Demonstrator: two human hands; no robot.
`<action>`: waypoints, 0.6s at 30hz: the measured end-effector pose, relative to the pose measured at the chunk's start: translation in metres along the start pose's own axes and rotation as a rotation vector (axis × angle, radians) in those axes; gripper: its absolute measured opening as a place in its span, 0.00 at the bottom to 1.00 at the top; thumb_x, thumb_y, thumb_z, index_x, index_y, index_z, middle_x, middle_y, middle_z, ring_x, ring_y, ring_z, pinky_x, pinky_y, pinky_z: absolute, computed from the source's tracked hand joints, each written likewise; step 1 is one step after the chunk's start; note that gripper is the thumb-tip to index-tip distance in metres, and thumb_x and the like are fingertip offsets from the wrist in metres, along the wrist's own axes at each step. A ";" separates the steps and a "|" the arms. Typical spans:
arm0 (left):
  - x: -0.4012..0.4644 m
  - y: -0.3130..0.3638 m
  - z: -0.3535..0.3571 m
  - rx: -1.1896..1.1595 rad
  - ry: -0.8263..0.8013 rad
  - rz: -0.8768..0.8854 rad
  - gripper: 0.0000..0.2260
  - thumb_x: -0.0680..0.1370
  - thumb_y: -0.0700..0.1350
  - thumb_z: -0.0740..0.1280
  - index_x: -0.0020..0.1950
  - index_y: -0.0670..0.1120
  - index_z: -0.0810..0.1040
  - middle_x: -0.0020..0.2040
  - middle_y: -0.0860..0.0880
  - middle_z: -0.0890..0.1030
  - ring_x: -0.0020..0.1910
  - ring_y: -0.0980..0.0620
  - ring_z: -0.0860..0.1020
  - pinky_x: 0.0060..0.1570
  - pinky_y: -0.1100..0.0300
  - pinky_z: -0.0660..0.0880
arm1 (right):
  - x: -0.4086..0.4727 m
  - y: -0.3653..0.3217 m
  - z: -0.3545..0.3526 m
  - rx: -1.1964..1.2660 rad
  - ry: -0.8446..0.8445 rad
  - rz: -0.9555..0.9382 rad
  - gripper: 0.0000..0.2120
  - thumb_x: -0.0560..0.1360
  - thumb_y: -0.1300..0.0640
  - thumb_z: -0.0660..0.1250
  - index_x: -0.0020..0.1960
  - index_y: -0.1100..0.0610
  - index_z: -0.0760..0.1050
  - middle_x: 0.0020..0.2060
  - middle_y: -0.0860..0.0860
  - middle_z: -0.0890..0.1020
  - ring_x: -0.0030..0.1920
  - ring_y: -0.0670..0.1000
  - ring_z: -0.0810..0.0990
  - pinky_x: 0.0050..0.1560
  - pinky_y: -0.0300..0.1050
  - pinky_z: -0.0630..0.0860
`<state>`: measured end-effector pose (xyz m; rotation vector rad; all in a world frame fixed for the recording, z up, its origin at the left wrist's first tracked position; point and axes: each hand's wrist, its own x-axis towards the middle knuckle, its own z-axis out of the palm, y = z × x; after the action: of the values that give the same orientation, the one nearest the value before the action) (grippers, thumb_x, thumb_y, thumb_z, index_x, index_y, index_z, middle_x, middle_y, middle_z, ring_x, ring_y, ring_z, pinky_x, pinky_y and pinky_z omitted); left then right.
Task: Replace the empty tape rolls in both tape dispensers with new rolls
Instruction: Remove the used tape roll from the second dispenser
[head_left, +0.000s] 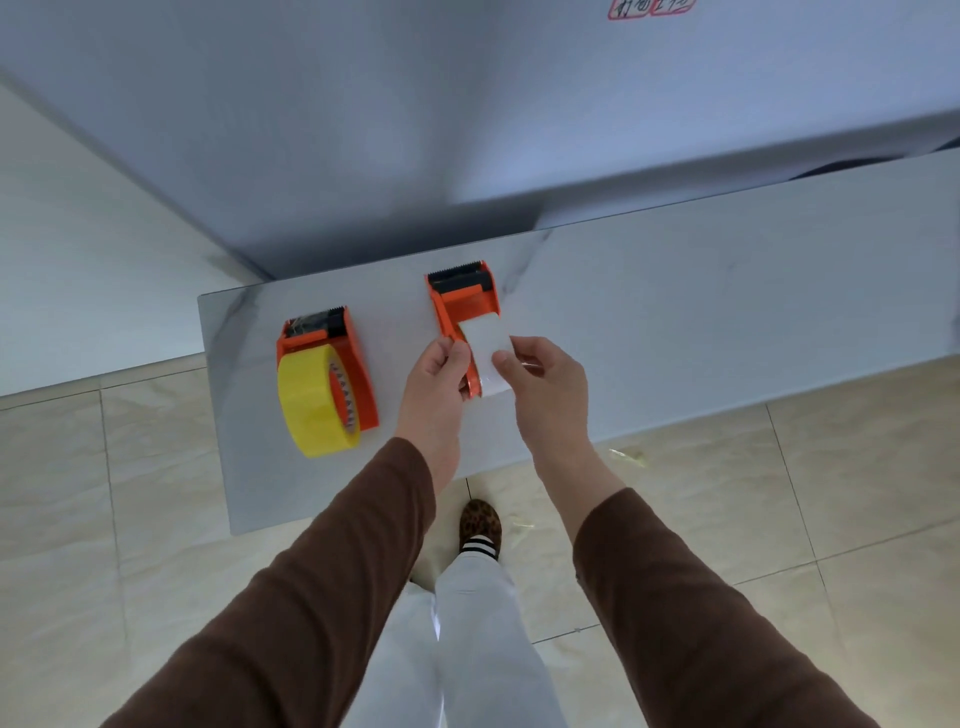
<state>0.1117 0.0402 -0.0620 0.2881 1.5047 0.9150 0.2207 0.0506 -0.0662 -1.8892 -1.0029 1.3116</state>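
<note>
Both hands are on the clear tape roll (485, 353): right hand (545, 384) pinching its right side, left hand (439, 379) gripping the orange dispenser (462, 306) it sits in. That dispenser sits on the grey table (675, 312). Left of it, well apart, the other dispenser (353, 358) holds a yellow roll (311, 405).

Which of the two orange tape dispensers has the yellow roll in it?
The left dispenser, standing untouched, carries the yellow roll. The right dispenser, between both hands, has a whitish clear roll.
</note>
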 end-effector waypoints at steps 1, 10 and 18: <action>-0.002 0.001 -0.001 0.000 -0.010 0.009 0.11 0.87 0.48 0.60 0.53 0.51 0.82 0.47 0.54 0.88 0.50 0.53 0.82 0.58 0.57 0.78 | -0.001 0.000 -0.003 -0.007 0.025 -0.019 0.06 0.77 0.54 0.71 0.46 0.43 0.80 0.41 0.39 0.85 0.42 0.36 0.82 0.48 0.36 0.77; 0.003 0.003 -0.006 -0.012 -0.027 -0.008 0.10 0.88 0.46 0.58 0.57 0.48 0.79 0.55 0.48 0.84 0.57 0.48 0.79 0.70 0.48 0.74 | 0.001 -0.002 -0.014 0.188 0.075 0.044 0.04 0.78 0.58 0.70 0.51 0.52 0.83 0.43 0.46 0.86 0.42 0.41 0.82 0.47 0.35 0.76; 0.019 -0.002 -0.011 0.017 -0.065 -0.070 0.11 0.88 0.47 0.58 0.63 0.47 0.78 0.58 0.48 0.84 0.56 0.49 0.82 0.65 0.53 0.77 | -0.001 0.003 -0.021 0.209 0.077 0.049 0.05 0.79 0.59 0.68 0.53 0.54 0.83 0.43 0.46 0.86 0.37 0.33 0.80 0.42 0.29 0.76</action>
<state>0.0986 0.0474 -0.0779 0.2737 1.4539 0.8306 0.2409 0.0470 -0.0613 -1.7997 -0.7542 1.3066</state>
